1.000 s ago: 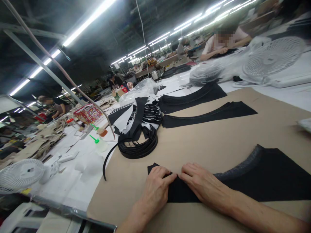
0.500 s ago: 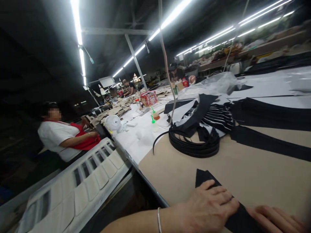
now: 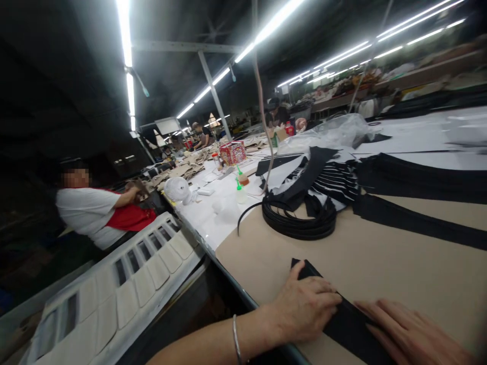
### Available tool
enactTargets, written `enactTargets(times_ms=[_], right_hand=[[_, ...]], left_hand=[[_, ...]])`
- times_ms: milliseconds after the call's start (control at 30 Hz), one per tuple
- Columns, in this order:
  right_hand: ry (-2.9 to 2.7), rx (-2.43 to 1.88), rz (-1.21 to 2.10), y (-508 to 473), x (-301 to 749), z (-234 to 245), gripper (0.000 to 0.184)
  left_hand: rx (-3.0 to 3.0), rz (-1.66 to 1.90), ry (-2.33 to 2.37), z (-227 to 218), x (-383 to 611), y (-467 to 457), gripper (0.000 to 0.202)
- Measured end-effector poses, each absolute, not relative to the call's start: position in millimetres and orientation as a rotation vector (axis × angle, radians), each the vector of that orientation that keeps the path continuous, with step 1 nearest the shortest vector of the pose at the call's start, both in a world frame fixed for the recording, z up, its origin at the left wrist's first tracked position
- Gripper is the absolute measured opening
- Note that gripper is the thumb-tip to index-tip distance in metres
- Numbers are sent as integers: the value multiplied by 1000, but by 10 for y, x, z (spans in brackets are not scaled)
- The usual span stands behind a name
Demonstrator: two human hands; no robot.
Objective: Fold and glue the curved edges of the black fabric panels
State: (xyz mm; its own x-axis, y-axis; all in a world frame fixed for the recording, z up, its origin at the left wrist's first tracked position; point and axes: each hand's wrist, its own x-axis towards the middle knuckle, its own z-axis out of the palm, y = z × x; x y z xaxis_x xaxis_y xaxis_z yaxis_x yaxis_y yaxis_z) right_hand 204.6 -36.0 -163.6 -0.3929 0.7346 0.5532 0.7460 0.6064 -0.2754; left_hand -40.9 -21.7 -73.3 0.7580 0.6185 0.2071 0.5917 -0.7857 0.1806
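Note:
My left hand [image 3: 304, 306] lies flat, fingers stretched out, on the corner of a black fabric piece [image 3: 344, 324] at the near edge of the tan paper-covered table [image 3: 380, 258]. My right hand [image 3: 407, 334] rests flat on the same piece just to the right, fingers extended toward the left hand. A thin bracelet circles my left wrist. Neither hand grips anything.
A coil of black strapping [image 3: 299, 223] sits beyond my hands, with striped fabric [image 3: 337, 182] and long black fabric pieces [image 3: 418, 218] behind. Green-capped glue bottles [image 3: 240, 192], a small white fan [image 3: 177, 190] and a red box [image 3: 233, 152] stand at left. A seated person in white and red [image 3: 99, 213] works at left.
The view has swung left, away from the far fan and the stacked black pieces, bringing the seated person into sight. Both hands stay flat on the black piece.

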Motion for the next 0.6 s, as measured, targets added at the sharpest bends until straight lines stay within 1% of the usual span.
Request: enactTargets(times_ms=[33, 67, 100, 133, 167, 233, 433, 600], right_hand=[[-2195, -1168, -2, -407, 2035, -1535, 25], [-2244, -1239, 107, -454, 2023, -1414, 29], [-2247, -1297, 190, -494, 2009, -1283, 28], [-2265, -1367, 299, -523, 1994, -1155, 24], [-2285, -1427, 404, -541, 1980, -1038, 16], [-2294, -1508, 526, -558, 1957, -863, 11], [-2288, -1550, 616, -559, 1951, -743, 11], [-2291, -1574, 658, -539, 1978, -690, 9]], left_hand=[[2768, 418, 1029, -729, -394, -227, 24], [2690, 435, 1083, -723, -372, -233, 25], [2630, 469, 1134, -719, -345, -231, 29], [2587, 510, 1167, -716, -317, -221, 34], [2556, 532, 1175, -715, -288, -208, 36], [2534, 561, 1162, -719, -235, -185, 35], [2566, 537, 1055, -752, -197, -202, 37], [2539, 554, 1075, -704, -105, -249, 32]])
